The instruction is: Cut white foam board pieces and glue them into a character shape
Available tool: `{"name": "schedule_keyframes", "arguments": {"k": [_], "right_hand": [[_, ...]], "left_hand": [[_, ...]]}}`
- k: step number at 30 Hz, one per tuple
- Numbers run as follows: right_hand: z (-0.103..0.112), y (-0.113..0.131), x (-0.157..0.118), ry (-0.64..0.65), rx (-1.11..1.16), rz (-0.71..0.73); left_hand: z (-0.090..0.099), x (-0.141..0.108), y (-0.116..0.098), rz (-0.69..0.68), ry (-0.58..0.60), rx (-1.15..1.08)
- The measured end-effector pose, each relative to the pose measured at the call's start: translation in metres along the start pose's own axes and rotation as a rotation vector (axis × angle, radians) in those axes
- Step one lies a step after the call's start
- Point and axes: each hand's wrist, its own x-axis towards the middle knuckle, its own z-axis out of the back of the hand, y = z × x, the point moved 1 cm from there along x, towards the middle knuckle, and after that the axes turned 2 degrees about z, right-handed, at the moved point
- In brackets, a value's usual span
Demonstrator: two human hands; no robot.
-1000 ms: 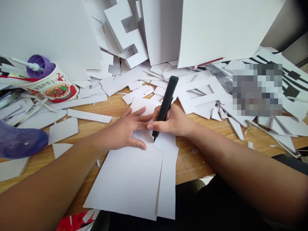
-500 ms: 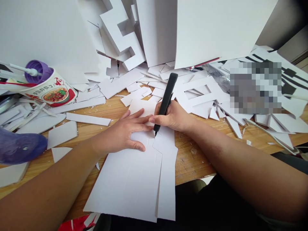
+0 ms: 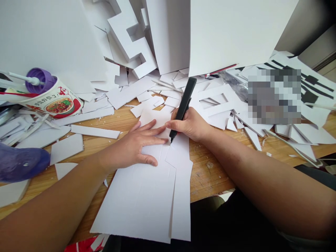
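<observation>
A white foam board [image 3: 136, 203] lies in front of me and overhangs the table's near edge. An angled slit runs up its right part and gapes at the near end. My left hand [image 3: 140, 143] rests flat on the board left of the slit, fingers spread. In my right hand [image 3: 190, 124] is a black craft knife [image 3: 185, 99], gripped like a pen and tilted, with its tip on the board at the slit's upper end. The blade itself is too small to make out. My left fingertips are close beside the tip.
White board scraps [image 3: 96, 131] litter the wooden table [image 3: 207, 171]. At left stand a paper bowl [image 3: 59, 99] holding tools and a purple bottle [image 3: 23, 162]. Large white panels [image 3: 236, 31] and a zigzag-edged piece [image 3: 131, 38] stand behind, near a red pencil [image 3: 222, 70].
The knife tip has moved slightly away from me along the board, and the line behind it is longer. My left hand stays in place. The view has shifted a little.
</observation>
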Motion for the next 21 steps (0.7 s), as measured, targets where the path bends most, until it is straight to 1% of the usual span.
{"name": "schedule_keyframes", "arguments": {"k": [2, 5, 7, 8, 11, 12, 13, 15, 17, 19, 21], "right_hand": [[-0.001, -0.002, 0.000, -0.006, 0.021, -0.003], [-0.002, -0.006, 0.000, 0.000, 0.042, 0.030], [-0.002, -0.005, 0.001, -0.010, 0.111, 0.038], [-0.001, -0.003, 0.002, -0.051, 0.182, 0.037], [0.007, 0.007, 0.002, -0.258, 0.426, 0.048], [0.009, 0.012, 0.001, -0.305, 0.478, 0.058], [0.011, 0.016, -0.002, -0.321, 0.503, 0.062], [0.013, 0.021, -0.013, -0.299, 0.491, 0.040], [0.012, 0.019, -0.029, -0.307, 0.422, -0.009], [0.010, 0.013, -0.048, -0.382, 0.292, -0.031], [0.007, 0.006, -0.065, -0.444, 0.173, 0.004]], "left_hand": [[0.000, 0.000, 0.001, 0.000, 0.004, -0.007], [0.000, 0.000, 0.001, 0.015, 0.012, -0.021], [0.000, 0.000, 0.000, 0.029, 0.012, -0.022], [0.000, 0.000, -0.001, 0.034, 0.011, -0.021], [0.001, 0.000, -0.002, 0.042, 0.014, -0.025], [0.001, 0.000, -0.003, 0.046, 0.018, -0.030], [0.001, -0.001, -0.003, 0.050, 0.021, -0.036], [0.002, -0.001, -0.004, 0.058, 0.023, -0.034], [0.001, -0.002, -0.005, 0.054, 0.018, -0.015], [-0.001, -0.004, -0.006, 0.029, 0.006, 0.009], [-0.003, -0.006, -0.008, -0.016, -0.018, 0.033]]}}
